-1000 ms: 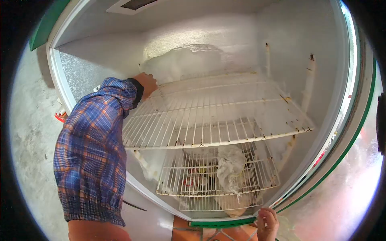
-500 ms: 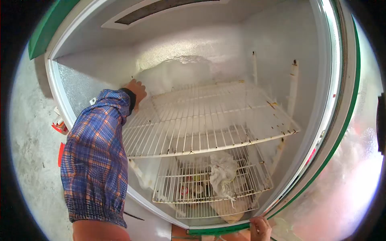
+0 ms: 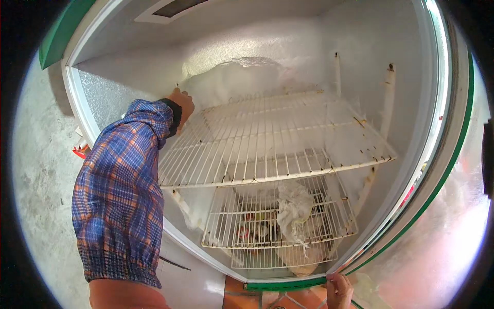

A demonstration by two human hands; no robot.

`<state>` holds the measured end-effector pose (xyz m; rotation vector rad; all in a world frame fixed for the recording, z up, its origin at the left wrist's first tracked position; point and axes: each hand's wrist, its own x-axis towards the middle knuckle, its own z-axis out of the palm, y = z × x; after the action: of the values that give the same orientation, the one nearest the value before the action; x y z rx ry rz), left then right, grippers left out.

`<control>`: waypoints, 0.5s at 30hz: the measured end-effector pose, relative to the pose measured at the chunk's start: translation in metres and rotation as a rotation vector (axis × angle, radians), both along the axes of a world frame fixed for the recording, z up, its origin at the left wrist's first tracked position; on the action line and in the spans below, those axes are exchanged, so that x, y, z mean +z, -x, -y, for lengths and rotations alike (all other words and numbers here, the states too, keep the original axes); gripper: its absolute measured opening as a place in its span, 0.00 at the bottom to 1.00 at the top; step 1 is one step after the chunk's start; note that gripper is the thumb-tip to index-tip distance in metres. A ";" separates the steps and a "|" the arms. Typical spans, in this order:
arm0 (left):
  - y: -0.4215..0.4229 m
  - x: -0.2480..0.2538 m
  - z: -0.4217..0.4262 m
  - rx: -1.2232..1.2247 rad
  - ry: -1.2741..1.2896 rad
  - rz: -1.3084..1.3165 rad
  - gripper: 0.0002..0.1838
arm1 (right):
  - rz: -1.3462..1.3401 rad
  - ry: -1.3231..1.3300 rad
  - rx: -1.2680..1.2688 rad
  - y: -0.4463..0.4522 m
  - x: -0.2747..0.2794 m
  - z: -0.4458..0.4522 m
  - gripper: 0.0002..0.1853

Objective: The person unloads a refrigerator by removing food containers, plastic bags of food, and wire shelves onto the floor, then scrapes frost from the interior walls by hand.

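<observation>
White, the shelf [image 3: 280,133] lay central; at ten o'clock the left hand [image 3: 183,100] seemed mid-reach near its far corner; at five, the right hand [image 3: 339,292] curled. Both grips were unclear; careful contact seemed needed next.

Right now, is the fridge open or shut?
The fridge is open: its top wire shelf is exposed, and the left hand is inside.
</observation>
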<state>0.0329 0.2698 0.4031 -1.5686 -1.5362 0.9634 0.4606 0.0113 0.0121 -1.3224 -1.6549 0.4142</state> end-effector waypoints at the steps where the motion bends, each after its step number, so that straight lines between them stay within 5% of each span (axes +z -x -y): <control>1: 0.001 0.000 -0.001 0.000 0.003 -0.001 0.34 | -0.026 0.040 0.005 0.001 0.001 0.001 0.07; 13: 0.015 0.008 -0.022 0.083 0.074 -0.067 0.32 | -0.005 0.127 0.022 -0.003 -0.007 0.003 0.08; 15: 0.019 0.005 -0.014 -0.152 0.017 -0.166 0.16 | 0.015 0.152 0.025 -0.002 -0.006 0.001 0.08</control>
<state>0.0141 0.2837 0.4077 -1.5522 -1.2796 0.9962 0.4622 0.0100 0.0061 -1.4203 -1.6806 0.5549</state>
